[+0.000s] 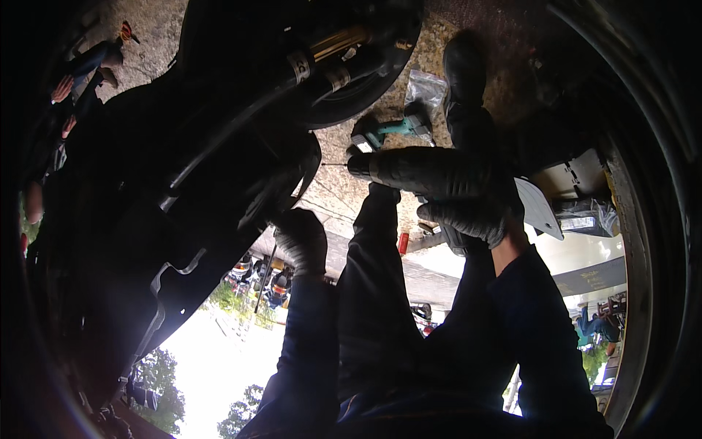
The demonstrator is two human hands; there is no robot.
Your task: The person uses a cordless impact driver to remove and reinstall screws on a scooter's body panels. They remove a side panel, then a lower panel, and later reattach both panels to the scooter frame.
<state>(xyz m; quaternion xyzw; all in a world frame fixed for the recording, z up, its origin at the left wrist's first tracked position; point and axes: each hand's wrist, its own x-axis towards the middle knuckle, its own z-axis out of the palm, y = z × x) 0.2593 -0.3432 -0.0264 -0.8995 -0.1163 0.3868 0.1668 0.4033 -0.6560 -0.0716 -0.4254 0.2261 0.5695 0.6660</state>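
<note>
The left hand (302, 240), in a dark glove, is seen pressed against the underside of a dark motorcycle body panel (183, 190), at about the panel's four o'clock edge; the fingers are curled onto the edge, but whether anything is gripped there cannot be told in the shadow. The right hand (457, 194), also gloved, is held well apart at three o'clock from the left, fingers half closed and pointing toward nine o'clock, and a thin rod-like tool tip (335, 164) appears to project from it toward the panel; the grip itself is hidden. The panel's long axis is judged to run from ten o'clock to five o'clock, so the left hand is the nearer one, already touching it. A teal cordless driver (387, 132) lies on the gravel ground (482, 22) at twelve o'clock from the right hand, just beside a clear plastic bag (425, 86) and a dark shoe (462, 66). A wheel with a gold fork tube (338, 42) is seen above.
</note>
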